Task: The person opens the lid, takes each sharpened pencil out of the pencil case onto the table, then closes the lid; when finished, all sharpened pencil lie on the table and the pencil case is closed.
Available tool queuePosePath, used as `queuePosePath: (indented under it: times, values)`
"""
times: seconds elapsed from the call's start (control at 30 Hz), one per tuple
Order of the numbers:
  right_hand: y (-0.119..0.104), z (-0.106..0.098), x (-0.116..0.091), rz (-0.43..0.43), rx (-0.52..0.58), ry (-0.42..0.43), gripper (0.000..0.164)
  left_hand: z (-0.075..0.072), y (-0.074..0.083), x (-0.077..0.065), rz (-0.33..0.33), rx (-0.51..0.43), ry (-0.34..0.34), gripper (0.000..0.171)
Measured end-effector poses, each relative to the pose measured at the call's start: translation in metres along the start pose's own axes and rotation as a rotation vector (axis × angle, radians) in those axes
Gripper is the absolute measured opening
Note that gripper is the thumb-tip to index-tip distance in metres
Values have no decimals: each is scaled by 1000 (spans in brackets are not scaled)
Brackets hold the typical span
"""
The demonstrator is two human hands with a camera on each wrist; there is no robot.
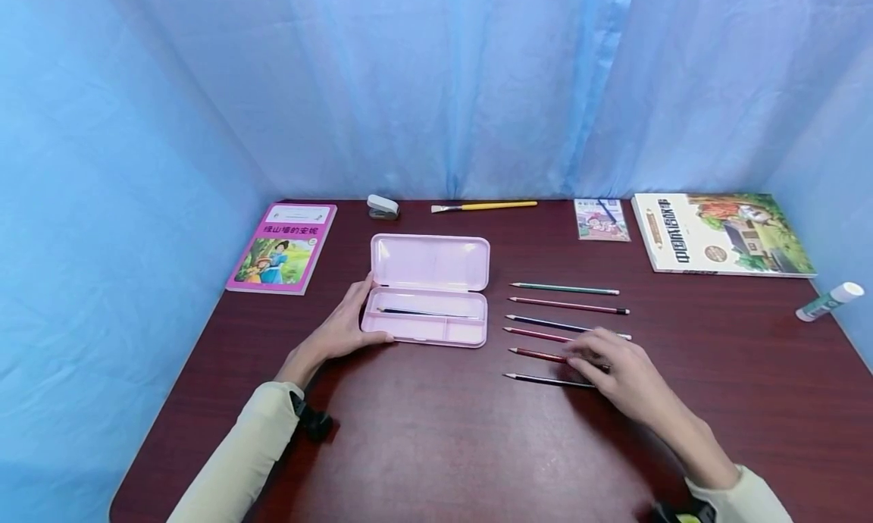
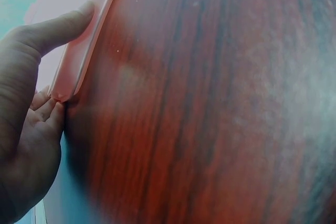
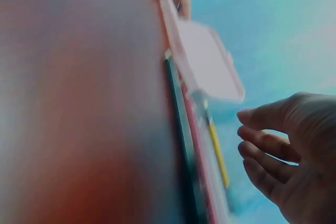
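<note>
A pink pencil case [image 1: 466, 332] lies with its lid [image 1: 430, 261] raised, and a dark pencil [image 1: 423, 313] rests in its long compartment. My left hand [image 1: 344, 326] grips the case's left end, the thumb [image 2: 63, 27] along the front wall and the other fingers round the side. Several pencils lie in a row right of the case, among them a green one [image 1: 566, 288], a dark blue one [image 1: 546, 323] and a black one [image 1: 542, 379]. Above the nearer pencils hovers my right hand [image 1: 614, 367], fingers loosely bent; the right wrist view shows nothing between them.
Along the back are a white stapler [image 1: 382, 207], a yellow-handled paintbrush [image 1: 498, 205] and a small picture booklet [image 1: 602, 220]. A pink-edged book [image 1: 283, 248] lies at the left, a larger book [image 1: 723, 233] at the right. A glue stick [image 1: 828, 302] is near the right edge. Blue curtains enclose the table.
</note>
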State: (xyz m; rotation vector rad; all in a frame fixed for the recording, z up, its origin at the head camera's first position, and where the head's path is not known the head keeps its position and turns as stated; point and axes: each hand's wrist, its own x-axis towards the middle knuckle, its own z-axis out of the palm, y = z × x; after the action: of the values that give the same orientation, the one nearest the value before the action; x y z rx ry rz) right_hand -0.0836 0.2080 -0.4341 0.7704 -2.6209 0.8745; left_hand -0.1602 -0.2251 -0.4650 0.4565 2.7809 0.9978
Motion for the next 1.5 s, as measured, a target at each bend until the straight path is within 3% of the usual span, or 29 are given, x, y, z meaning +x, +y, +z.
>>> queuePosePath:
  times: [0.3,0.43,0.53,0.73,0.9,1.27,1.5]
  values:
    - [-31,48,88,-47,165,-191,28,-1,-2,-1,-3,0,-3,116]
    - [-37,73,112,-50,206,-286,31,-1,-1,-1,-5,1,-4,116]
    - [-40,87,124,-59,172,-350,30,-1,0,0,-13,-5,-9,115]
    - [-43,99,135,-80,77,-431,24,0,-1,1,-10,-7,-5,115]
    - [-44,99,139,-91,79,-435,24,1,-2,1,1,-8,2,115]
    - [-39,100,139,-37,156,-382,19,1,-3,0,-1,-15,5,115]
    - [-28,73,124,-6,238,-294,17,1,-2,0,12,-16,10,115]
